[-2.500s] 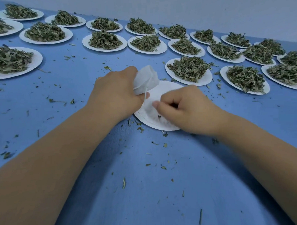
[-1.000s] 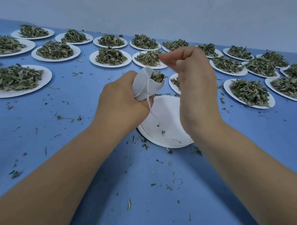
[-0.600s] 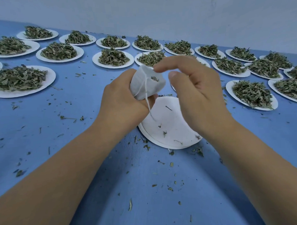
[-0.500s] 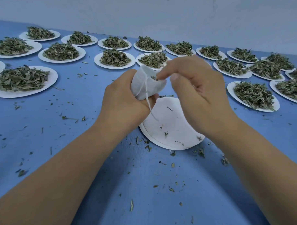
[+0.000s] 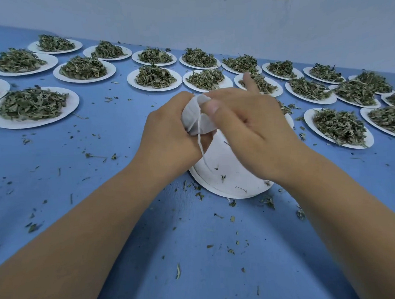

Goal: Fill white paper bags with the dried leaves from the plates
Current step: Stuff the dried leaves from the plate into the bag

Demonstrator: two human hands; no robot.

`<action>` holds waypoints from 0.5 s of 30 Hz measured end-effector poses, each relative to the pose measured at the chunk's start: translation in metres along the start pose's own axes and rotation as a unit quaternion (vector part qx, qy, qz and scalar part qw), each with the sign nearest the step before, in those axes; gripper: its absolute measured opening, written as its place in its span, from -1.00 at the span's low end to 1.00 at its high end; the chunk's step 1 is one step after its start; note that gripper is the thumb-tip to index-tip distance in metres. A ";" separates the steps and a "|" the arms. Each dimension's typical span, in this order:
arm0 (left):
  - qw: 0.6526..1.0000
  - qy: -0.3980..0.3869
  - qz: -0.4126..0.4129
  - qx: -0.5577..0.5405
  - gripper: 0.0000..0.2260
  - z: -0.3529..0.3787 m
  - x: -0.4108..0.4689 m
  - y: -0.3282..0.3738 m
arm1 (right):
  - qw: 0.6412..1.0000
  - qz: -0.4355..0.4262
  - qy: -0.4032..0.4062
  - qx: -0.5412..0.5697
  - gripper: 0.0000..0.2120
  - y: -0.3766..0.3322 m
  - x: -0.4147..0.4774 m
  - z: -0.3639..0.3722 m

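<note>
Blue table (image 5: 102, 152): left hand (image 5: 169, 137) grips bag (image 5: 193, 118); right hand (image 5: 252, 129) seemingly pinches its mouth.

A bare left forearm (image 5: 83, 231) at lower left and right forearm (image 5: 342, 211) at lower right end in bare left hand (image 5: 169, 139) and right hand (image 5: 254, 134); thumbnail (image 5: 213, 108) short.

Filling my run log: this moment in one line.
left hand: grips paper bag | right hand: pinches its top | plate: nearly empty

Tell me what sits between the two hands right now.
In the head view, the white paper bag sits between them: the left hand grips it, the right hand pinches its top, its string dangling.
</note>
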State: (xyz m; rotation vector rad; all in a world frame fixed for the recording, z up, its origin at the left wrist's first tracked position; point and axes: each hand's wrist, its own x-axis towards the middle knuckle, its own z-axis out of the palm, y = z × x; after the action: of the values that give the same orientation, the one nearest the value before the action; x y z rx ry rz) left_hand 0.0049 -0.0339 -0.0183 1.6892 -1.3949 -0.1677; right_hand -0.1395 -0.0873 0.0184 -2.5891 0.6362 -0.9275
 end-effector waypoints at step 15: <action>0.969 0.123 -0.047 -0.209 -0.91 -0.023 0.009 -0.005 | 0.973 0.135 -0.105 0.156 -0.37 -0.004 0.001 0.018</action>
State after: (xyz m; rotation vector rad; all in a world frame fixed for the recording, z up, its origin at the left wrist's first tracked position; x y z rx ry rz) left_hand 0.0255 -0.0295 -0.0049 1.3704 -1.0118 -0.2761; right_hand -0.1263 -0.0819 0.0072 -2.2145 0.6988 -0.6010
